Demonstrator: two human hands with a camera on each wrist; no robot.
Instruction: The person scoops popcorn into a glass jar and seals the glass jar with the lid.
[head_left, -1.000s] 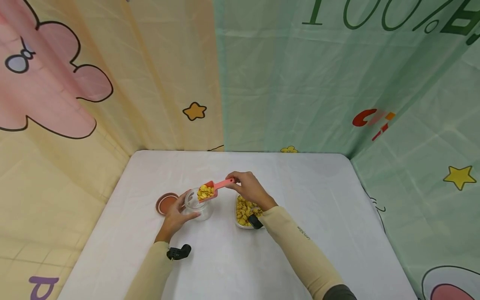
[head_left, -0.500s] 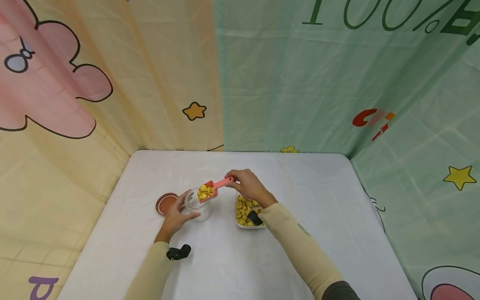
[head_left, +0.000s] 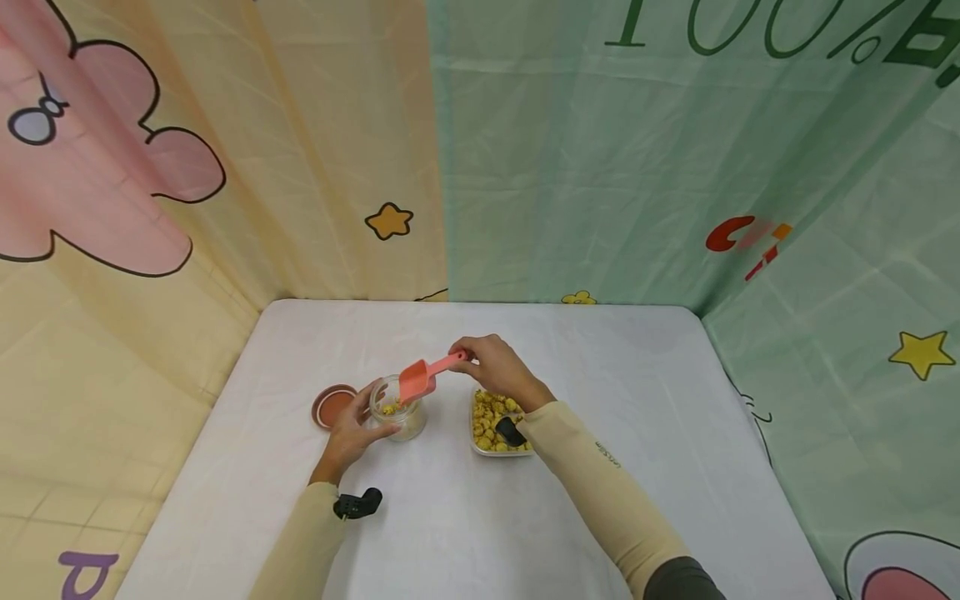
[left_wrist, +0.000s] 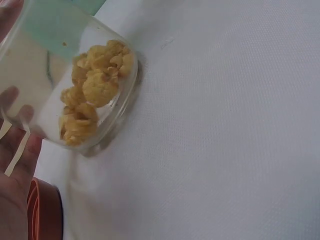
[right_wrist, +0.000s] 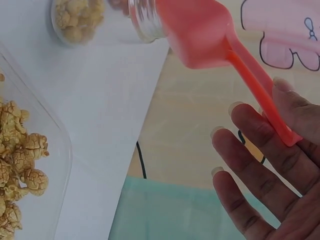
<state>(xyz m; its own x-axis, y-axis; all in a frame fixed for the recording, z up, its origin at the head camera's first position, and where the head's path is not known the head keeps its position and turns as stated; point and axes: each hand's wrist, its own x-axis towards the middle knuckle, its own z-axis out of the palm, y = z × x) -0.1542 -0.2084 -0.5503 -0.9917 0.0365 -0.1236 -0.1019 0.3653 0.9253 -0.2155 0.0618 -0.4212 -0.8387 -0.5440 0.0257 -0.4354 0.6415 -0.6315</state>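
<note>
My left hand [head_left: 352,433] grips a clear glass jar [head_left: 408,427] around its side, thumb and fingers on opposite sides. Yellow popcorn [left_wrist: 97,82] lies at the bottom of the jar in the left wrist view. Above the jar's mouth, my right hand [head_left: 495,367] pinches a pink scoop [head_left: 417,382] by the end of its handle. The scoop [right_wrist: 202,32] is tipped into the mouth, and its bowl shows bare pink. In the right wrist view the right hand's [right_wrist: 280,160] thumb and index finger hold the handle while the other fingers extend.
A clear tub [head_left: 497,452] of popcorn [right_wrist: 20,160] stands right of the jar, beneath the right wrist. The brown-orange lid [head_left: 330,408] lies left of the jar, partly behind the left hand. Printed curtains [head_left: 570,167] surround the white table [head_left: 615,367].
The scoop has tipped over and its popcorn has dropped into the jar. The left hand stays around the jar; the right hand has hardly shifted.
</note>
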